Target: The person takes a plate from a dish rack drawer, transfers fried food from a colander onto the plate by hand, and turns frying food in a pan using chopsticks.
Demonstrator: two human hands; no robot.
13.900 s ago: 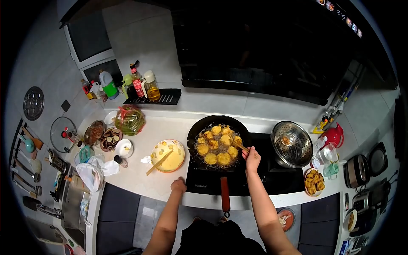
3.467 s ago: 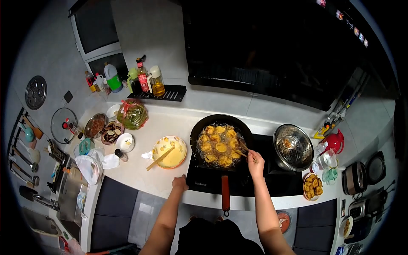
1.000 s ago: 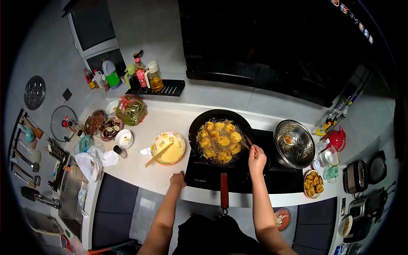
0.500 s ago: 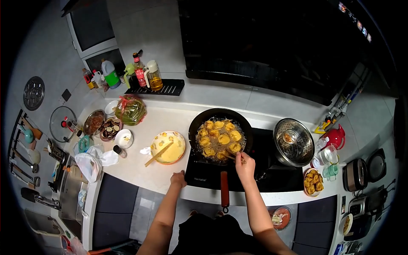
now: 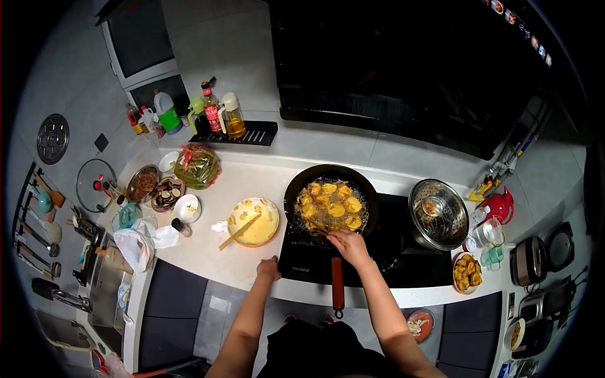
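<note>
My right hand [image 5: 350, 244] is closed around chopsticks [image 5: 322, 232], whose tips reach into the near side of a black frying pan [image 5: 372, 214]. Several golden battered pieces [image 5: 336, 208] fry there in bubbling oil. The pan's red-brown handle [image 5: 338, 283] points toward me. On the counter's front edge, just left of the cooktop [image 5: 302, 268], my left hand [image 5: 269, 269] rests with its fingers curled in and nothing visible in them. Beyond that hand is a patterned bowl [image 5: 275, 220] of yellow batter, with a pair of wooden chopsticks [image 5: 238, 233] lying across its rim.
A steel colander in a pot [image 5: 463, 217] stands right of the pan. A bowl of fried pieces [image 5: 467, 273] sits at the right counter edge. At left are sliced vegetables [image 5: 167, 193], a white bowl [image 5: 188, 208], a spice jar [image 5: 181, 227] and bagged greens [image 5: 197, 167].
My right hand and its chopsticks have moved left along the near side of the pan. The left hand stays on the counter edge. The whole view has shifted slightly.
</note>
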